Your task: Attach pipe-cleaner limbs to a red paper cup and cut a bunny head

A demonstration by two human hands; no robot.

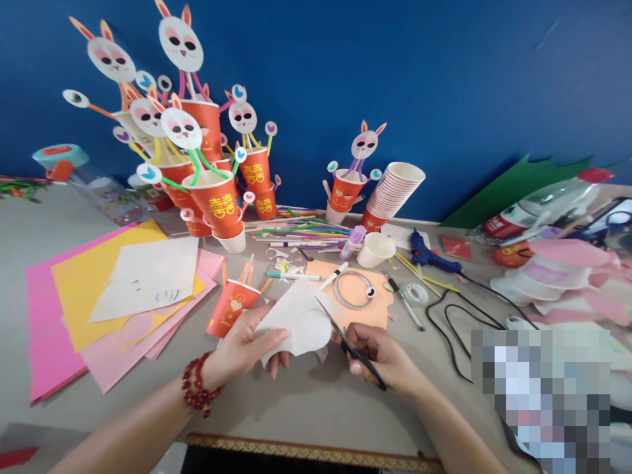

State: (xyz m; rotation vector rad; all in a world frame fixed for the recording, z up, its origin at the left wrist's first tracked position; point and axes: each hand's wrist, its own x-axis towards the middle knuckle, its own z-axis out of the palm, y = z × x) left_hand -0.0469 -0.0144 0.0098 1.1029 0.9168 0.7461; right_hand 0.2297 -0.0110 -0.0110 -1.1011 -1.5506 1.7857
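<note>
My left hand [261, 342] grips a sheet of white paper [291, 309], thumb on top and fingers underneath. A round outline, partly cut free, shows at the sheet's right side. My right hand [378, 355] is closed on black-handled scissors [358, 355]; their blades stand apart at the upper right edge of the round part. Just behind the sheet lies a piece of orange paper [380, 309] bearing a round ring [354, 289]. Close to my left hand, a red paper cup [233, 308] with orange pipe cleaners leans to one side.
Rabbit-faced cup figures [212, 191] stand at the back left. A stack of paper cups [395, 187], a blue glue gun [432, 253] with a black cord, and a plastic bottle [538, 204] are to the right. Coloured paper [64, 316] lies left.
</note>
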